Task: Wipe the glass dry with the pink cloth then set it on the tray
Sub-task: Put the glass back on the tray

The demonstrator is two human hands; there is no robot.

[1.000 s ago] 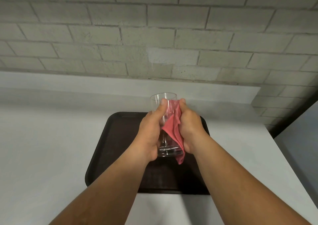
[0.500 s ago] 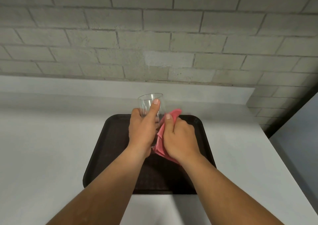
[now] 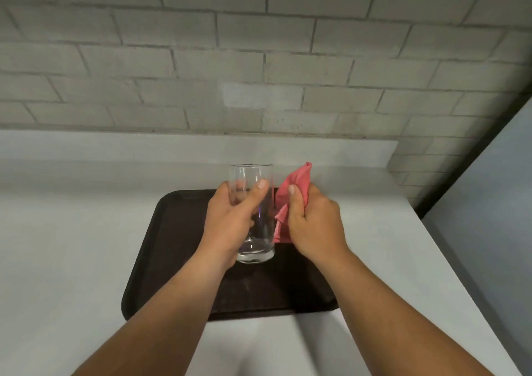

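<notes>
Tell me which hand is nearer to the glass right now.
Left. The left hand grips the glass, thumb across its front, fingers behind it. The right hand is just to the glass's right, holding the bunched pink cloth beside it, above the tray.

Pink cloth (image 3: 290, 203) in the right hand (image 3: 313, 226) now off the glass (image 3: 254, 211), just beside it.
</notes>
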